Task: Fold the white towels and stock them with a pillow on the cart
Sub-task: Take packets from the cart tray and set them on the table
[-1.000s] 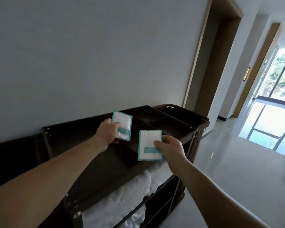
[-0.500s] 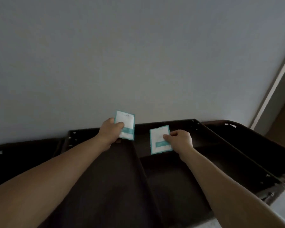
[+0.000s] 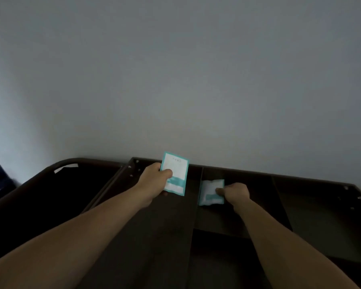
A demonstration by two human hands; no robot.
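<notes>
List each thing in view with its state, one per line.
Left hand: grips left packet.
Left packet: held above the left compartment.
Right hand: pinches right packet.
Right packet: low inside the neighbouring compartment, right of the divider.
Cart: stands against the wall.

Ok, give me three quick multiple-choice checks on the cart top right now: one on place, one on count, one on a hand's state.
1. Where does the right hand hold the lower packet?
A. Low in the cart, just right of the divider
B. On the floor
C. On a pillow
2. How many teal-and-white packets show?
A. One
B. Two
C. Four
3. The left hand is:
A. Open and empty
B. Gripping the upper packet
C. Pressing a towel

Answers: A, it sits beside the divider, below the rim; B, one in each hand; B, the thumb lies across its face.
</notes>
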